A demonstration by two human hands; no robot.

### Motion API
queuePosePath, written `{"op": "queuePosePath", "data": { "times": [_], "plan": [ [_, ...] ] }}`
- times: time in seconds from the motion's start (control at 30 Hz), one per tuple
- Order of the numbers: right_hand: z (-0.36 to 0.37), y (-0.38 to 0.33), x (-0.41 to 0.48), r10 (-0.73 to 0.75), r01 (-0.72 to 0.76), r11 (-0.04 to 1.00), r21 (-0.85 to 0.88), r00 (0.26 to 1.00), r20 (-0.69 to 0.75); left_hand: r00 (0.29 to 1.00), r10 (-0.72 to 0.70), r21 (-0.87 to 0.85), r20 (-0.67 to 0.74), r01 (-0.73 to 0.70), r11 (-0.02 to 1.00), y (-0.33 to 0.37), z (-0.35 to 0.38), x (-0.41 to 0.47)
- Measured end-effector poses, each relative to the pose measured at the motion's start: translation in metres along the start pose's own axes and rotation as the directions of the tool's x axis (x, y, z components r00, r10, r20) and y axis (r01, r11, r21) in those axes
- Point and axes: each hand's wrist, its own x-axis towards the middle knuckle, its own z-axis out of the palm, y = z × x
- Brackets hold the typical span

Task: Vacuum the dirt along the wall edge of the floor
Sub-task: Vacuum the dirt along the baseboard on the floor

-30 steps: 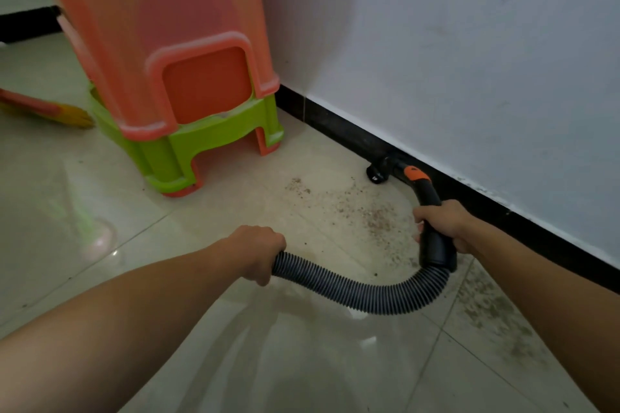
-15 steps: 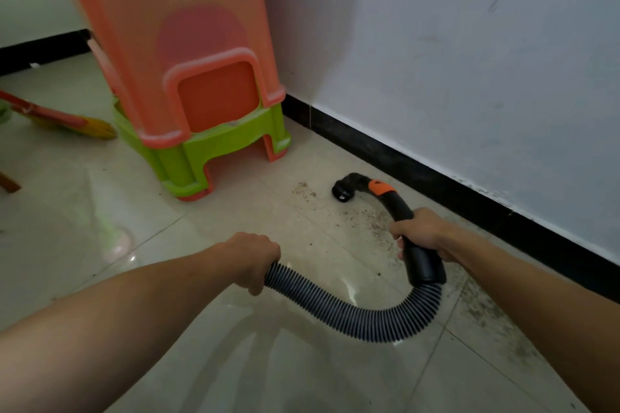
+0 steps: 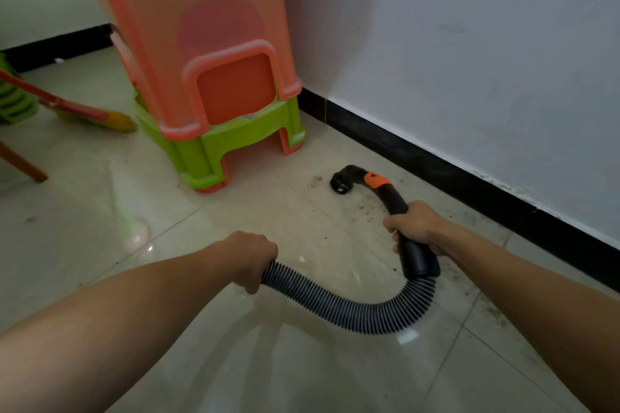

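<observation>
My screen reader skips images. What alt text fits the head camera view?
A person's right hand grips a black vacuum wand, its nozzle at a dirt-speckled tile floor near a black baseboard; the left hand holds the ribbed hose. Stacked orange and green stools stand beyond.

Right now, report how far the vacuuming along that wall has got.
Done: hardly anything shows as finished. In hand: the right hand grips the vacuum handle, the left hand holds the hose, and the nozzle sits by specks near the stacked stools. Left: the dirt between nozzle and right hand, plus the grimy patch by the baseboard.
</observation>
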Motion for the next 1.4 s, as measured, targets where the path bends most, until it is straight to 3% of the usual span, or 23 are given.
{"op": "queuePosePath", "data": {
  "times": [0.1,0.37,0.6,0.9,1.07,1.17,1.4],
  "plan": [
    [0.003,-0.005,0.01,0.006,-0.005,0.999,0.041,1.0,-0.024,0.999,-0.041,-0.046,-0.013,0.04,0.998,-0.012,0.004,-0.004],
    [0.032,-0.03,0.018,-0.041,0.041,0.999,-0.002,0.995,0.09,0.997,-0.078,-0.101,0.029,0.08,0.992,-0.034,0.027,-0.013],
    [0.007,-0.021,0.009,-0.03,0.046,0.99,-0.131,0.992,0.119,0.993,-0.056,-0.212,0.101,0.077,0.974,-0.033,0.04,-0.008],
    [0.017,-0.003,-0.033,-0.083,0.193,0.936,-0.295,0.934,0.348,0.978,-0.02,-0.128,0.206,0.047,0.991,-0.012,0.04,-0.003],
    [0.023,0.001,-0.002,-0.149,0.152,0.948,-0.278,0.988,0.032,0.977,-0.076,-0.121,0.201,0.101,0.987,-0.026,0.039,-0.01],
    [0.013,-0.002,0.009,-0.107,0.1,0.975,-0.2,0.994,-0.023,0.977,-0.096,-0.136,0.191,0.123,0.983,-0.03,0.037,-0.01],
    [0.033,-0.01,-0.017,-0.13,0.217,0.939,-0.268,0.943,0.307,0.971,-0.059,-0.078,0.23,0.079,0.994,-0.023,0.038,-0.005]
  ]
}}
